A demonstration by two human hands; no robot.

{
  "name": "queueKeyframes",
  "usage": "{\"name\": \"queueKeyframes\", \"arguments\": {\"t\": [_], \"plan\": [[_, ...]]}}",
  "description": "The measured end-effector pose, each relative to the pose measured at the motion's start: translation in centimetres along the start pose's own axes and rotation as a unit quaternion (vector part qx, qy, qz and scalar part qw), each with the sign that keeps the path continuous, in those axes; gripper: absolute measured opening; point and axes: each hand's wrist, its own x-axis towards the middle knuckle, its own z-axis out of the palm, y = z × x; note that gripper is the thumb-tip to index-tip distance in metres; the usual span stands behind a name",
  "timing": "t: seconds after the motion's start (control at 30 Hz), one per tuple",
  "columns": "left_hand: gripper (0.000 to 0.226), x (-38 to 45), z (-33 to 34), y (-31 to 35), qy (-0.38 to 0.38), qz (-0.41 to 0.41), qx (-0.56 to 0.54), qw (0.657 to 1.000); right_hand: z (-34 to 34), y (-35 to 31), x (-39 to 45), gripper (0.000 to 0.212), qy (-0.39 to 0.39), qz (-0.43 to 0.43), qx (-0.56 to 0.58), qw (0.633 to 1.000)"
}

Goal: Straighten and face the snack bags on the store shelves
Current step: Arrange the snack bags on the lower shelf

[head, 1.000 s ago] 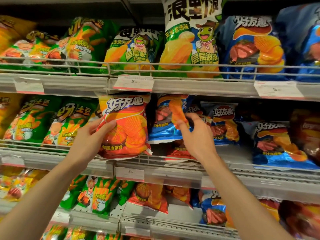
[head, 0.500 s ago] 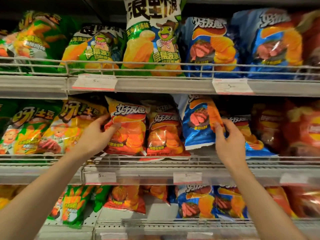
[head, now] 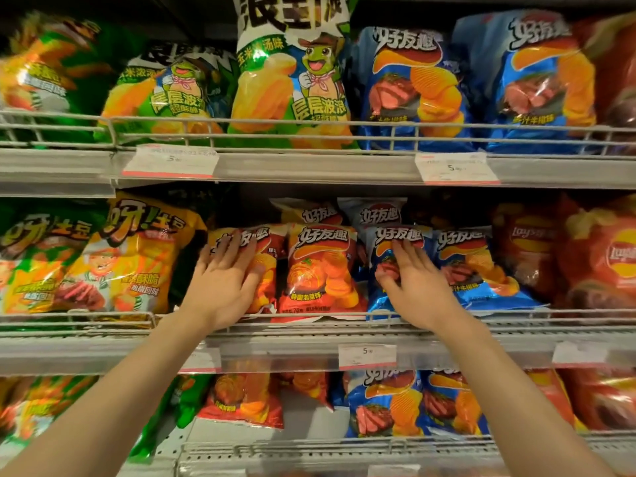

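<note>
Head cam, close, facing shelves (head: 309, 168)

At mid-frame on the middle shelf (head: 309, 333), the left hand (head: 220, 284) lies flat with straight fingers on an orange chip bag (head: 265, 266), while the right hand (head: 418, 287) presses a blue chip bag (head: 385, 235) right of centre, an upright orange bag (head: 321, 270) between them.

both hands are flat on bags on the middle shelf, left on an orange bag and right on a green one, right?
Not quite: the head view shows the right hand on a blue bag, not green. The left hand does press an orange bag.
</note>
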Motion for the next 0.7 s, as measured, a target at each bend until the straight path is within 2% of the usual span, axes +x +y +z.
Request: {"name": "queueKeyframes", "arguments": {"t": [0.23,0.43,0.53,0.63,0.7], "plan": [[0.065,0.9,0.6,-0.5,-0.062,-0.024,0.024,0.997,0.4,0.5,1.8,0.088,-0.115,0.032,-0.052,0.991],[0.066,0.1,0.7,-0.5,-0.021,-0.017,-0.004,1.0,0.7,0.6,1.4,0.089,-0.139,0.054,-0.051,0.988],[0.067,-0.3,0.4,-0.3,0.014,-0.018,-0.005,1.0,0.6,0.2,1.0,0.086,-0.103,0.054,-0.045,0.992],[0.064,-1.1,0.0,0.4,0.075,-0.023,-0.032,0.996,0.4,-0.1,-0.1,0.079,-0.005,0.031,-0.025,0.999],[0.057,-1.7,-0.2,0.6,0.125,-0.02,-0.062,0.99,0.1,-0.3,-0.8,0.067,0.068,0.011,0.008,0.998]]}}
